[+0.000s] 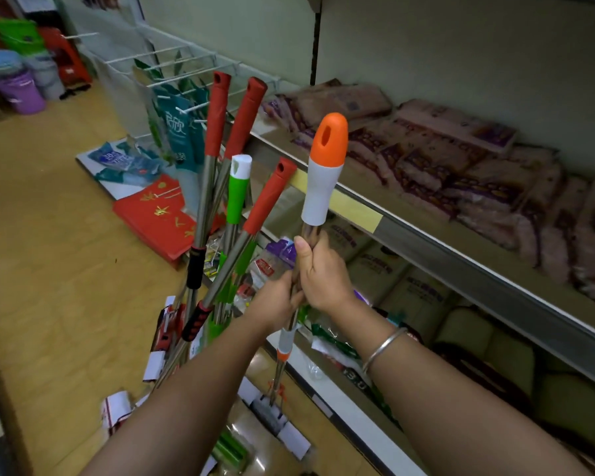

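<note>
A steel-shafted mop with a white-and-orange plastic handle cap (324, 173) stands upright near the middle, just left of the metal shelf edge (426, 242). The right hand (320, 273) wraps its grip round the shaft below the cap. The left hand (277, 302) clasps just lower, fingertips hidden behind the shaft. The mop's grey foot (268, 412) is blurred.

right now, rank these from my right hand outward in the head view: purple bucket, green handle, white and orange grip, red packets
1. White and orange grip, just up the pole from the right hand.
2. Green handle, to the left.
3. Red packets, on the floor farther left.
4. Purple bucket, far back left.
</note>
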The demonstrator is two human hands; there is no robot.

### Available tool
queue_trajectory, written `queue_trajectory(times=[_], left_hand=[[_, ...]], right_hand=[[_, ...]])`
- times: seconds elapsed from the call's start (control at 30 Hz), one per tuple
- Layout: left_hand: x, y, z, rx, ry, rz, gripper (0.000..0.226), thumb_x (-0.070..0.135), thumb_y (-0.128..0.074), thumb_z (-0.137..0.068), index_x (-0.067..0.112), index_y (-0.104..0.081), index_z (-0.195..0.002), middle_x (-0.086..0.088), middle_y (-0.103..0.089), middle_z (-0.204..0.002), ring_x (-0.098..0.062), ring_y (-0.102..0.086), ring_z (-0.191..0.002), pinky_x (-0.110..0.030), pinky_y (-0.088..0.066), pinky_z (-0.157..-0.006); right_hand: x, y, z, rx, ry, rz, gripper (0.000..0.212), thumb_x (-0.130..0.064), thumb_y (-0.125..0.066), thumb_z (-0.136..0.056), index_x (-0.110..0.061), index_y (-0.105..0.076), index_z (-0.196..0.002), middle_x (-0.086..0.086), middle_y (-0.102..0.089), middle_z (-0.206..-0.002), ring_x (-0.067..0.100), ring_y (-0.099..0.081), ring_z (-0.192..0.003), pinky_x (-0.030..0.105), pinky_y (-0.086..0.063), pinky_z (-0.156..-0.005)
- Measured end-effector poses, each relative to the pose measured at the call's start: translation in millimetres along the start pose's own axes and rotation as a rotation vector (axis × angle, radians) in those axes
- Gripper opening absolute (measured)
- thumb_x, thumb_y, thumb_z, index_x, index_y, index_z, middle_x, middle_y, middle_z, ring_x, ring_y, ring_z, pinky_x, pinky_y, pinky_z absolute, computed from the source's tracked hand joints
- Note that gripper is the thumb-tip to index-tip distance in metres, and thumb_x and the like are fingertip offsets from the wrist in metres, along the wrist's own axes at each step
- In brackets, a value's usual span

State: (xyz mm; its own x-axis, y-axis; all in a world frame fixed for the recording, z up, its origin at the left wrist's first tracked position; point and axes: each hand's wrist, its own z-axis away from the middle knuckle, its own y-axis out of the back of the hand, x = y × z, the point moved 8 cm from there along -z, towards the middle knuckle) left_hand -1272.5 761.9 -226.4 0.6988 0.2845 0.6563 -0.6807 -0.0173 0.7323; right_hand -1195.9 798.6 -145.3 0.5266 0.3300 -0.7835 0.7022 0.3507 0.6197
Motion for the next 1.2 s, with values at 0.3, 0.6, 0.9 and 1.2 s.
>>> queue_trajectory(times=[0.3, 0.6, 0.9, 1.2], left_hand=[[38, 18, 88, 0.122, 0.038, -0.026, 0.010, 0.020, -0.051, -0.090, 0.012, -0.051, -0.096, -0.011, -0.062, -0.087, -0.031, -0.060, -0.082, -0.029, -0.036, -0.062], [69, 7, 205, 0.276, 0.098, 0.003, 0.009, 0.020, -0.054, -0.088, 0.012, -0.053, -0.086, -0.008, -0.061, -0.078, -0.028, -0.058, -0.074, -0.035, -0.042, -0.059], [85, 30, 318, 0.416, 0.128, 0.006, 0.020, 0.022, -0.054, -0.085, 0.017, -0.046, -0.067, -0.006, -0.056, -0.066, -0.030, -0.058, -0.069, -0.033, -0.035, -0.053], [46, 89, 443, 0.552, 0.208, -0.029, 0.034, 0.029, -0.056, -0.086, 0.023, -0.041, -0.057, -0.015, -0.064, -0.070, -0.035, -0.062, -0.074, -0.036, -0.035, -0.055]], right_hand=[[-52, 20, 69, 0.013, 0.219, 0.038, 0.040, -0.042, -0.028, -0.098, -0.008, -0.045, -0.109, 0.014, -0.060, -0.093, 0.036, -0.059, -0.091, 0.037, -0.039, -0.067], [-93, 43, 178, -0.035, 0.447, 0.045, 0.038, -0.046, -0.027, -0.097, -0.012, -0.044, -0.101, 0.014, -0.063, -0.092, 0.035, -0.061, -0.089, 0.039, -0.041, -0.072], [-157, 48, 269, -0.073, 0.578, -0.018, 0.036, -0.043, -0.028, -0.098, -0.011, -0.042, -0.088, -0.002, -0.050, -0.069, 0.028, -0.055, -0.075, 0.041, -0.043, -0.068], [-250, -14, 344, -0.109, 0.715, -0.057, 0.028, -0.040, -0.028, -0.099, -0.016, -0.034, -0.086, -0.006, -0.042, -0.063, 0.024, -0.046, -0.066, 0.034, -0.030, -0.062]])
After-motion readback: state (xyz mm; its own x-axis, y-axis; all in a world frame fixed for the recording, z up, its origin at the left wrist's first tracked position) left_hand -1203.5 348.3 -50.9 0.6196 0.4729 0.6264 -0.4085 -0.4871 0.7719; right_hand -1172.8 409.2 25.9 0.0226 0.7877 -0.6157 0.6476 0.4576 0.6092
